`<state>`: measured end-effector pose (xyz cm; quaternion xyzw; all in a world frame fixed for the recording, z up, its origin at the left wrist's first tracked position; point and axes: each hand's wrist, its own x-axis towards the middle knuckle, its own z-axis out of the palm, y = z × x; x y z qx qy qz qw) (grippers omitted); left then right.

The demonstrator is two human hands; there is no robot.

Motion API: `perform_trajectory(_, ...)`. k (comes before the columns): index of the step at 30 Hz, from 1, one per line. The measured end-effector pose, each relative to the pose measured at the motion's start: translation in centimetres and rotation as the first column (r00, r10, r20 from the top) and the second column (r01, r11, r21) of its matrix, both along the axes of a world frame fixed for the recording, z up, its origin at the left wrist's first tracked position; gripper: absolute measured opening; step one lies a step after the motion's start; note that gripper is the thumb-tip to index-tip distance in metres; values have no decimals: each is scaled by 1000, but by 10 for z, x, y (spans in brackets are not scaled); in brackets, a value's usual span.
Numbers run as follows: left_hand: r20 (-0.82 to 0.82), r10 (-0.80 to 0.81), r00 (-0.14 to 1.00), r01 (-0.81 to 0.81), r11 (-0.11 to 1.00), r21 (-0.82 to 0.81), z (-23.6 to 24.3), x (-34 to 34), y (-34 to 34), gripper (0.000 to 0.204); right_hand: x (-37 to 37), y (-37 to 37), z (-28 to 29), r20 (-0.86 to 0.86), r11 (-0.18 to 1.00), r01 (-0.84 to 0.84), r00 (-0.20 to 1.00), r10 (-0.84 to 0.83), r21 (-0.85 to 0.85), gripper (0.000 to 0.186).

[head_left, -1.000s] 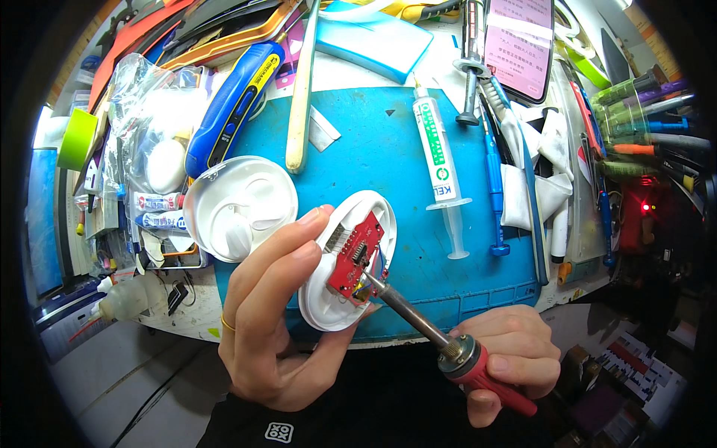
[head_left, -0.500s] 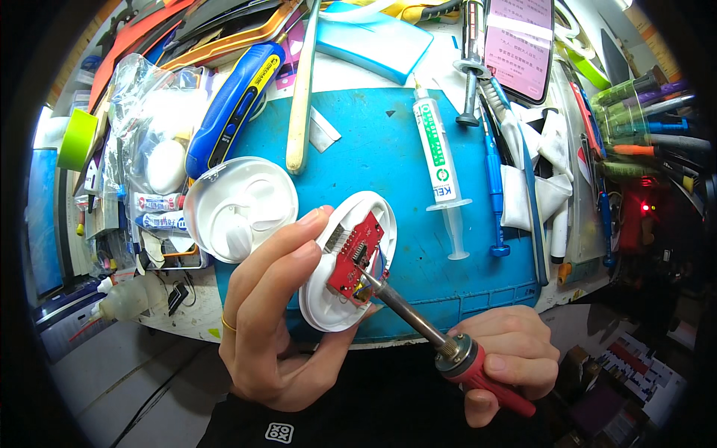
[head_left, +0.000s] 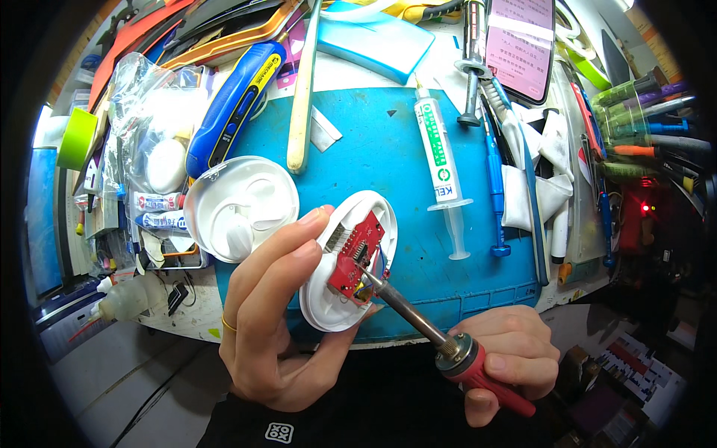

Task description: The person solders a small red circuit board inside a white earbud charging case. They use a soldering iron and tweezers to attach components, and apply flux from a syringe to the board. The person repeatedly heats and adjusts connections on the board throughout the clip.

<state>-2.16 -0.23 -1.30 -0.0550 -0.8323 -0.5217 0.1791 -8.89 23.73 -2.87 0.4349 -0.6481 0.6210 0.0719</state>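
My left hand (head_left: 280, 321) grips the rim of a white round plastic housing (head_left: 320, 302), tilted up over the front of the mat. Inside it sits a red circuit board (head_left: 347, 269) with a small black chip and thin wires beside it. In my right hand (head_left: 515, 358) is a soldering iron (head_left: 418, 321) with a red handle. Its tip meets the board's right side near the chip; whether it touches a joint is too small to tell. Left of the housing lies an open white case (head_left: 250, 205) with moulded round recesses.
A blue mat (head_left: 366, 149) covers the bench. On it are a solder paste syringe (head_left: 439, 149), a wooden-handled tool (head_left: 301, 112) and a blue screwdriver (head_left: 494, 194). A blue cutter (head_left: 235, 104) lies at the left, a phone (head_left: 519, 52) at the back right.
Almost nothing differs. The iron's tip has shifted very slightly on the board; both hands and the housing keep their places.
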Motion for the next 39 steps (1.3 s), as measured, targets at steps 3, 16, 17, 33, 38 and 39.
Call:
perform_trajectory(3, -7, -4, 1000, 4, 1000, 8, -1, 0, 0, 93, 0, -3, 0, -7, 999, 24, 1000, -24, -23, 41)
perform_trajectory(16, -16, -7, 1000, 7, 1000, 16, -2, -1, 0, 93, 1, 0, -1, -16, 1000, 8, 1000, -8, -11, 41)
perform_trajectory(17, -17, -6, 1000, 7, 1000, 16, -2, -1, 0, 93, 1, -1, -1, -16, 1000, 9, 1000, -9, -9, 41)
perform_trajectory(33, -8, 2, 1000, -2, 1000, -2, 0, -1, 1, 94, 0, -1, 0, -1, 1000, 12, 1000, -12, -18, 40)
perform_trajectory(38, -10, 5, 1000, -5, 1000, -10, 0, -1, 1, 94, 0, -1, -1, -16, 1000, 6, 1000, -6, -8, 40)
perform_trajectory(39, -12, 3, 1000, -3, 1000, -7, 0, -1, 0, 94, 1, -1, -1, -7, 1000, 11, 1000, -11, -16, 40)
